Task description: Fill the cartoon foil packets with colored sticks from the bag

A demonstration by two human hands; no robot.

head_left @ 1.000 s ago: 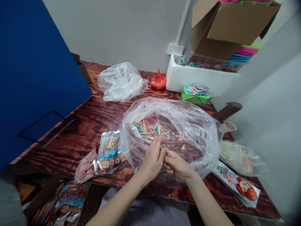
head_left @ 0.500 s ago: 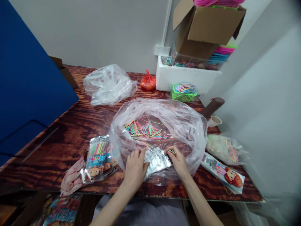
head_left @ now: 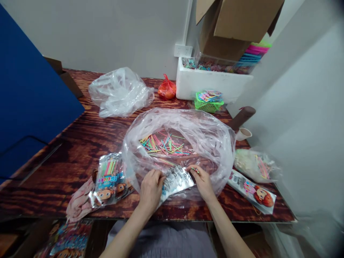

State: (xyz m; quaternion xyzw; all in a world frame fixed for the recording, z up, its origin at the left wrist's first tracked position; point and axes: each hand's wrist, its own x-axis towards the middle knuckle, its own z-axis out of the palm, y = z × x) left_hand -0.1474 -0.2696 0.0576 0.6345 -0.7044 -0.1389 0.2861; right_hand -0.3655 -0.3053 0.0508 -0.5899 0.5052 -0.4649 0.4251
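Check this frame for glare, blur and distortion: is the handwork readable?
Head view: even indoor light, soft shadows; glare streaks the clear bag and the silver packet held by the left hand; right hand, pinching coloured sticks, sharp; lower right corner smeared; wide-angle lens bends the table edge.

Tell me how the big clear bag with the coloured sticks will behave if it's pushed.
Probably floppy: the big clear bag lies crumpled, its rim slumped on the table, so a push would likely buckle it rather than slide it. It looks light; only a thin scatter of coloured sticks weighs it.
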